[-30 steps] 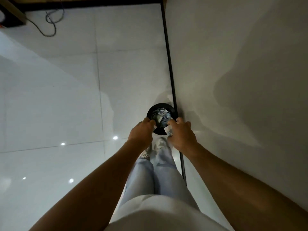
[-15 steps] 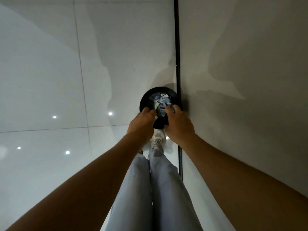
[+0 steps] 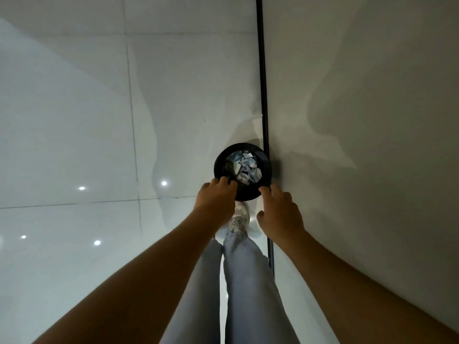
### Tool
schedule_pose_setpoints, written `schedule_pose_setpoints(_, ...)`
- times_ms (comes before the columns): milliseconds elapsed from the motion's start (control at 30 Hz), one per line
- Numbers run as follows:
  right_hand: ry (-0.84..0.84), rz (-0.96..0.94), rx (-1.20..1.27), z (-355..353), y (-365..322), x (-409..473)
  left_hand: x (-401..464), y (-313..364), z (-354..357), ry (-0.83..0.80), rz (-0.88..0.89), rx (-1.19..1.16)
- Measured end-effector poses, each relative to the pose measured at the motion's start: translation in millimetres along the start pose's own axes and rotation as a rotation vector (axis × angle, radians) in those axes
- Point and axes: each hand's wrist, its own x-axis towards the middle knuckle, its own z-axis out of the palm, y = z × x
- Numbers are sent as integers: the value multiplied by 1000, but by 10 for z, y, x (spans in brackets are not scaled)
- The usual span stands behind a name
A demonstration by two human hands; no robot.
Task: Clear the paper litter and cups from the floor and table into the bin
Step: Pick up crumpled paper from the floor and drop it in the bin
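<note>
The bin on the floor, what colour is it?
Black. The bin shows best in the head view, the only one.

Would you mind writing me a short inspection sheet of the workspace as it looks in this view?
Surface: glossy pale tiled floor with light reflections; no table in view.
Job's things: round black bin on the floor by the wall, holding crumpled paper litter; no cups told apart.
Clutter: nothing seen loose on the visible floor.
Hands: left hand and right hand held above the bin's near rim, apart, fingers loose, holding nothing visible.
Cables: nothing seen.
Surroundings: plain wall on the right with a dark skirting strip; the person's pale trousers and a white shoe below the hands.
</note>
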Motion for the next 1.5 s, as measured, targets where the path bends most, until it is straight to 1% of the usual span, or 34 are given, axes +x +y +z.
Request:
schedule_pose_setpoints(100,-8,-59,-11,-154,-325,-351,-503,-131,-223,4,-72,-5)
schedule_pose_setpoints(200,-5,-164,-45,-350,-708,-706,-1076,-256,-452,43,-171,-36)
schedule_pose_setpoints(367,1,-398,-242,-580,-1340,-1311,-2180,-389,-618,178,-408,-159)
schedule_pose_setpoints(467,-9,-562,-380,-573,-1725,-1661,-2866,-417,-507,285,-578,-254)
schedule_pose_setpoints(600,-23,-765,-573,-342,-2192,-2159,-3721,-390,-94,372,-797,-370)
schedule_pose_setpoints(767,-85,-987,-800,340,-2731,-3019,-4841,-214,733,403,-1038,-521)
schedule_pose_setpoints(867,-128,-1097,-917,966,-2990,-3593,-5472,-142,1331,420,-1174,-632)
schedule_pose_setpoints(967,-154,-1221,-1037,1742,-3224,-4263,-6190,-62,2032,450,-1318,-752)
schedule_pose_setpoints(1100,-208,-1394,-1123,2656,-3458,-5079,-7069,77,2862,443,-1460,-876)
schedule_pose_setpoints(1300,-284,-1537,-1291,3692,-3718,-6059,-8116,389,3813,417,-1641,-1097)
schedule_pose_setpoints(1500,-353,-1650,-1446,4579,-4059,-6827,-8831,422,4461,504,-1829,-1290)
